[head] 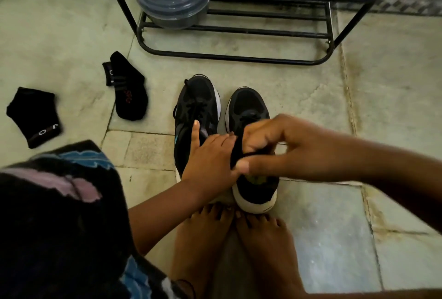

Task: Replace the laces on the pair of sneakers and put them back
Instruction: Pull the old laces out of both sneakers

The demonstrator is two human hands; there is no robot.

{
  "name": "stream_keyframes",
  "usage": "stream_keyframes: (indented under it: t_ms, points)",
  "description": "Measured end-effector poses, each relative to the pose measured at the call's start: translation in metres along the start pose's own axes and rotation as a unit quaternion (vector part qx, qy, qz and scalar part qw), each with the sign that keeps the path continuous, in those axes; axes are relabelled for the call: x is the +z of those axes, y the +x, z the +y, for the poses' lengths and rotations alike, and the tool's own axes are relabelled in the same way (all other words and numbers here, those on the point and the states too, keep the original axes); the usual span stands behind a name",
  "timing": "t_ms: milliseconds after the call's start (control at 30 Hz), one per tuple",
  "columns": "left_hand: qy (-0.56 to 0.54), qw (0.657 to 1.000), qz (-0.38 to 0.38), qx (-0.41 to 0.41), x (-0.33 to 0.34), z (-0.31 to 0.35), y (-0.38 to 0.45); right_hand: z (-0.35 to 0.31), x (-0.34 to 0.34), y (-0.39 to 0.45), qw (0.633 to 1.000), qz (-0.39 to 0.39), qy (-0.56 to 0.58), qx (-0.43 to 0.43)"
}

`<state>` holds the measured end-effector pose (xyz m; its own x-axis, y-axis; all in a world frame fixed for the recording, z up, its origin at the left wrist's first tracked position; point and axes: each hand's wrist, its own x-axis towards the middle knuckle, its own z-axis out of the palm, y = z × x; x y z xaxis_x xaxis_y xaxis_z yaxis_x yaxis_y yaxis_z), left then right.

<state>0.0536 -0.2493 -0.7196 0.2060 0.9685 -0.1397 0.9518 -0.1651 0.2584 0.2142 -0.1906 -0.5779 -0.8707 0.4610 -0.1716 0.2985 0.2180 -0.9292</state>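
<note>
Left sneaker [197, 107] apparently laced already; right sneaker [248, 112] unfinished, black lace [235, 152] pinched by right hand [270, 145], left hand [210, 155] flat, fingers relaxed. Shoe rack [239, 35] waiting.

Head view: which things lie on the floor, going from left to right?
Left sock → right sock → left sneaker → right sneaker. The rack stands farther back and spans several of them, so it is left out.

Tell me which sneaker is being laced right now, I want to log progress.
The right-hand sneaker: both the left hand and right hand are over it, the right pinching its black lace. The other sneaker lies untouched beside it.
</note>
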Motion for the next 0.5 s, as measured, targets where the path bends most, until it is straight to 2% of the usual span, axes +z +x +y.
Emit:
stream_keyframes:
  t_ms: [33, 67, 100, 133, 200, 233, 300, 367, 400, 500]
  points:
    - [0.002, 1.0, 0.001, -0.007, 0.001, 0.0, 0.001, 0.006, 0.001, -0.003, 1.0, 0.018, -0.001, -0.007]
    - [0.008, 1.0, 0.0, -0.011, 0.002, 0.0, 0.001, 0.021, 0.022, -0.007, 0.998, 0.017, -0.063, 0.002]
    - [0.016, 1.0, 0.0, -0.013, 0.001, 0.0, 0.001, 0.043, 0.056, -0.028, 0.979, 0.07, -0.174, 0.085]
    - [0.02, 1.0, -0.003, -0.014, 0.001, 0.0, 0.001, 0.07, 0.094, -0.044, 0.94, 0.105, -0.228, 0.229]
    - [0.022, 1.0, -0.005, -0.013, -0.002, 0.001, 0.0, 0.129, 0.174, -0.057, 0.898, 0.036, -0.272, 0.343]
    - [0.022, 1.0, -0.007, -0.012, -0.003, 0.002, 0.0, 0.149, 0.196, -0.057, 0.886, 0.092, -0.327, 0.315]
    - [0.02, 1.0, -0.007, -0.01, -0.004, 0.003, 0.0, 0.162, 0.196, -0.057, 0.862, 0.159, -0.422, 0.232]
    - [0.02, 1.0, -0.012, -0.015, -0.004, 0.003, -0.001, 0.153, 0.194, -0.05, 0.862, 0.161, -0.396, 0.272]
    - [0.021, 1.0, -0.014, -0.016, -0.005, 0.004, -0.001, 0.154, 0.196, -0.047, 0.865, 0.129, -0.388, 0.29]
    - [0.017, 1.0, -0.017, -0.02, -0.006, 0.005, 0.0, 0.162, 0.189, -0.05, 0.894, 0.085, -0.272, 0.346]
